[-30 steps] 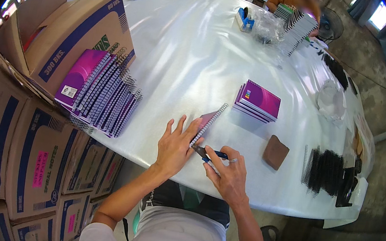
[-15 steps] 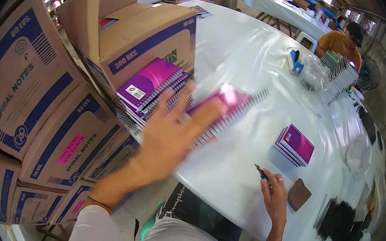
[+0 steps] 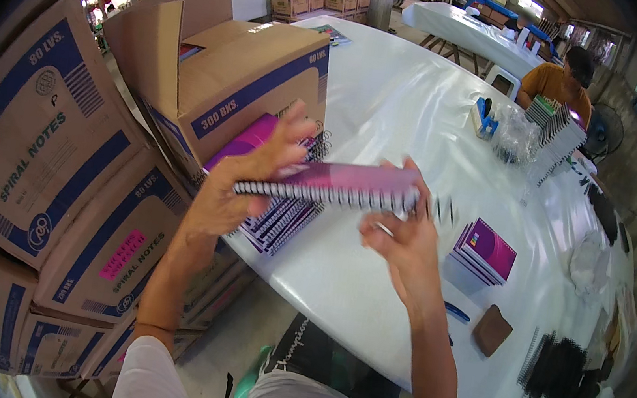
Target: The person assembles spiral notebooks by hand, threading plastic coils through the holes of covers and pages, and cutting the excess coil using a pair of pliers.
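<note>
A purple spiral notebook is held level above the table, its wire coil toward me, a loose coil end sticking out at the right. My left hand grips its left end, thumb below and fingers above, somewhat blurred. My right hand grips the right end with fingers behind and thumb in front. Beneath and behind them, a stack of purple spiral notebooks leans by the carton, partly hidden by my left hand. A blue-handled tool lies on the table by my right forearm, partly covered by it.
An open carton stands at the table's left, beside stacked cartons. A small notebook pile, a brown block and black coils lie to the right. Across the table, a person sits behind stacked notebooks.
My right hand has let go of the dark tool and come left to the notebook. The notebook has been lifted and turned coil-side toward me, and my left hand has shifted to its left end.
</note>
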{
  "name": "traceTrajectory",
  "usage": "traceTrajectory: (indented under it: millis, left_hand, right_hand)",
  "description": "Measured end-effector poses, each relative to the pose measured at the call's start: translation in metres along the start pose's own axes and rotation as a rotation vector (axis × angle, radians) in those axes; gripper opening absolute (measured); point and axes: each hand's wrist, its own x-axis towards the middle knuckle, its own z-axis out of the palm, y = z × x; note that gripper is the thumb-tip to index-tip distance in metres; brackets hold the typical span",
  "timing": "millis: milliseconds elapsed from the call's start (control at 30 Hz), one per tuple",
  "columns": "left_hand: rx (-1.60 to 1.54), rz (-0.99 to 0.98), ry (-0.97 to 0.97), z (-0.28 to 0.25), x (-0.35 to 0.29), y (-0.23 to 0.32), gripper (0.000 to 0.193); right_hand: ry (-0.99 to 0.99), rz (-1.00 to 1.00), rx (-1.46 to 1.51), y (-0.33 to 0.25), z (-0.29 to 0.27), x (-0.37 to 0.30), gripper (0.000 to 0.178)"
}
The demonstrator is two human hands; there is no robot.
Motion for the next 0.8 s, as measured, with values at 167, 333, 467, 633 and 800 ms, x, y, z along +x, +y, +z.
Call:
traceTrajectory:
  millis: [167,333,467,633,800]
  left_hand:
    - [0.27,-0.163,0.274,-0.013,0.002,0.025,0.072]
    - [0.445,0.038,0.512,-0.038,-0.011,0.043,0.06]
    - [0.887,-0.259,0.092,-0.025,-0.043,0.042,0.05]
    - [1.057,-0.433,-0.008,-0.016,-0.051,0.037,0.04]
    - [0.965,-0.505,-0.021,-0.009,-0.032,0.038,0.042]
  right_hand:
    - [-0.053,-0.39,-0.077,0.004,0.043,0.062,0.014]
    - [-0.284,-0.993,-0.922,0.037,0.056,0.088,0.022]
    - [-0.565,-0.738,-1.129,0.051,0.047,0.069,0.034]
    - [0.077,-0.561,-1.319,0.002,-0.058,0.023,0.032]
    - [0.906,-0.166,-1.773,-0.043,-0.268,-0.034,0.035]
